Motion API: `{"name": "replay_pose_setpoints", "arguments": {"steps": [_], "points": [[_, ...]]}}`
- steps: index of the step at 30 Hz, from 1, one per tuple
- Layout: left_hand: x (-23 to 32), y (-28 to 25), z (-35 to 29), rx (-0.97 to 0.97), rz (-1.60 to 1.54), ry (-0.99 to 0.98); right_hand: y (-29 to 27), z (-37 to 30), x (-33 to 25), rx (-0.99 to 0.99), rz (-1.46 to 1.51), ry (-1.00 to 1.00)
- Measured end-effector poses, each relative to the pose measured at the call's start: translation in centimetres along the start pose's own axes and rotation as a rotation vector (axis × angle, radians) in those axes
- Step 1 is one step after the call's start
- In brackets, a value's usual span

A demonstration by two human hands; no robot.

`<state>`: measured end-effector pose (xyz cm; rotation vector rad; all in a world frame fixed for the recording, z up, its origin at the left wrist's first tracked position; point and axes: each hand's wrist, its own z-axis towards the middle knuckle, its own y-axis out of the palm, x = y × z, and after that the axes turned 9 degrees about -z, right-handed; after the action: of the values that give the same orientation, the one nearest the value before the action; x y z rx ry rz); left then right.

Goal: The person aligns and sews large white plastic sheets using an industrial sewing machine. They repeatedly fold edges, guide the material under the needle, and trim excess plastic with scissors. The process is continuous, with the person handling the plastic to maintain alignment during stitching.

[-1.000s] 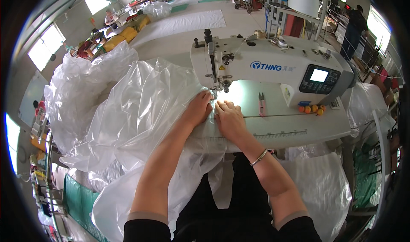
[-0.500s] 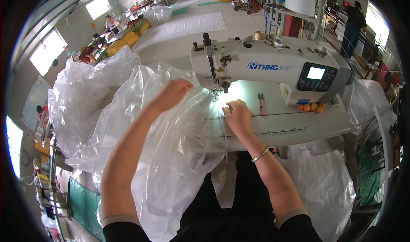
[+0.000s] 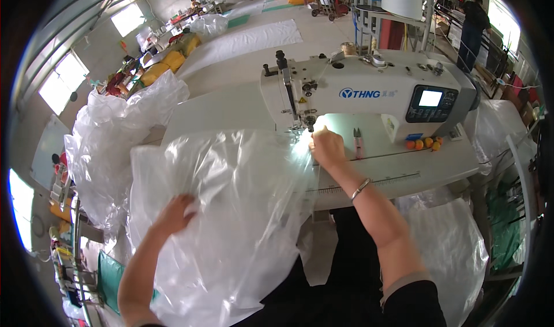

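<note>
A large clear plastic sheet [image 3: 231, 240] spreads over the left of the sewing table and hangs down toward my lap. Its right end runs under the needle area of a white sewing machine [image 3: 369, 79]. My right hand [image 3: 327, 147] is closed at the sheet's right edge, just beside the lit needle area; its fingertips are partly hidden. Over the left part of the sheet lies my left hand [image 3: 176, 214], thumb and fingers apart, slightly blurred. Small thread snips [image 3: 358, 143] with pink handles rest on the table right of my right hand.
Several small orange fruits [image 3: 424, 144] sit below the machine's control panel [image 3: 431, 103]. More bunched plastic [image 3: 98, 154] is piled at the left, and another sheet [image 3: 441, 246] hangs at the lower right. A person [image 3: 474, 33] stands at the far right.
My left hand has moved from near the needle down and left across the plastic, which now lies more spread out. My right hand has shifted slightly right and stays by the needle.
</note>
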<state>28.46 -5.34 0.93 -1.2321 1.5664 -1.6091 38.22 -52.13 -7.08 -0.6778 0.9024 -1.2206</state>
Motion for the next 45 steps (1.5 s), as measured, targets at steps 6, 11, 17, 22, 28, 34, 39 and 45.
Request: {"name": "replay_pose_setpoints", "arguments": {"steps": [6,11,17,22,28,34,39,45], "points": [[4.7,5.6,-13.1,-0.133,-0.244,-0.159,-0.1,0.9,0.4,0.027,0.069,0.040],[8.5,2.4,-12.8,0.147,-0.345,-0.299,-8.2,-4.8,-1.4,-0.084,0.531,0.095],[24.8,1.1,-13.0,-0.172,-0.777,0.661,-8.6,-17.0,-2.0,-0.885,0.765,-0.120],[17.1,8.5,-14.9,-0.508,0.039,0.227,0.3,-19.3,-4.9,-0.876,1.518,0.156],[5.6,0.0,-19.6,-0.109,0.566,-0.088,-3.1,-20.9,-13.9,-1.064,1.617,0.001],[6.8,-2.3,-18.9,0.173,0.600,-0.316,-2.6,-20.5,-17.2,-0.903,1.729,0.048],[10.4,0.5,-18.8,0.343,0.287,-0.447,-4.1,-20.4,-18.7,-0.907,1.602,0.047],[19.0,11.2,-19.5,0.623,-0.485,0.221,-11.9,-19.5,-22.6,-0.804,1.456,-0.170]]}}
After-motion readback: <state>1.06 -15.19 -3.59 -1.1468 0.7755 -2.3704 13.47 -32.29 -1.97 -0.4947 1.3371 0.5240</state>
